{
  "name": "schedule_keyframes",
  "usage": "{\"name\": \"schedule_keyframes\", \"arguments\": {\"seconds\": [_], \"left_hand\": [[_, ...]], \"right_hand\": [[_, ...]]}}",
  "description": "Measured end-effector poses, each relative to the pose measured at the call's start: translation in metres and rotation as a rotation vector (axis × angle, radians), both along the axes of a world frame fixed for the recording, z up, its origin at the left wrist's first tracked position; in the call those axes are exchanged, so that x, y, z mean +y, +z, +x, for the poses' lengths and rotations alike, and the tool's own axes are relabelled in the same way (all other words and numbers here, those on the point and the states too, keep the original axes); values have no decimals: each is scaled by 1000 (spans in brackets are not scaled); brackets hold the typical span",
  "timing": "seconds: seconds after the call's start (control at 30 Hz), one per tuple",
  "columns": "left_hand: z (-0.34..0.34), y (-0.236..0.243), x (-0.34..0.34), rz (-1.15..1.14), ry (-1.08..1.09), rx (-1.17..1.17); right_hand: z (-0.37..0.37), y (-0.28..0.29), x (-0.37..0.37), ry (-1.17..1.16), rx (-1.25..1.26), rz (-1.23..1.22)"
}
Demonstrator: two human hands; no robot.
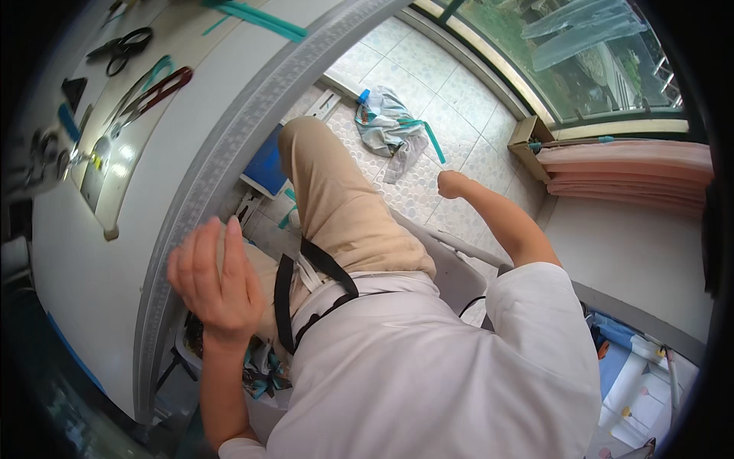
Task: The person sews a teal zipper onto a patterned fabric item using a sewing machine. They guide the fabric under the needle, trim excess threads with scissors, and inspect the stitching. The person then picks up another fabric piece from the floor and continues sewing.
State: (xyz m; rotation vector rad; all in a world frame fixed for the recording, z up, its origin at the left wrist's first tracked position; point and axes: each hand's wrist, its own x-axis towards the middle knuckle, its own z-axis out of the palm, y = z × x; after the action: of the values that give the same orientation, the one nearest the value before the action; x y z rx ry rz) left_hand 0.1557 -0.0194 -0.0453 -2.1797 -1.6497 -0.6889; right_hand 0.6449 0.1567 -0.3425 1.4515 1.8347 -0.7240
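Note:
My left hand (218,279) is raised beside the rounded edge of the white sewing table (153,237), its fingers stretched out and slightly blurred, with nothing seen in it. Out to the right, over the tiled floor, my right hand (453,184) is closed like a fist; what it may hold is hidden. Just beyond it, a teal fabric strip (433,143) ends close to the knuckles, with a small gap between them. The strip's other end reaches a crumpled heap of pale printed cloth (386,126) on the floor.
A lit sewing machine (50,161) stands on the table at left. Dark scissors (122,52), red-handled snips (160,90) and a teal strip (264,21) lie there too. A blue pedal (266,164) sits below. Folded pink cloth (627,172) is stacked under the window at right.

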Motion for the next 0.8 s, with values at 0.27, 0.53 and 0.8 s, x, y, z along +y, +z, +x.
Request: {"name": "schedule_keyframes", "arguments": {"seconds": [0.27,0.53,0.8], "left_hand": [[54,30,156,-278,-17,204],[95,37,235,-366,-108,300],[110,57,236,-480,14,520]], "right_hand": [[-21,-127,16,-164,301,14],[-80,-198,97,-237,347,152],[-84,-212,215,-156,199,235]]}}
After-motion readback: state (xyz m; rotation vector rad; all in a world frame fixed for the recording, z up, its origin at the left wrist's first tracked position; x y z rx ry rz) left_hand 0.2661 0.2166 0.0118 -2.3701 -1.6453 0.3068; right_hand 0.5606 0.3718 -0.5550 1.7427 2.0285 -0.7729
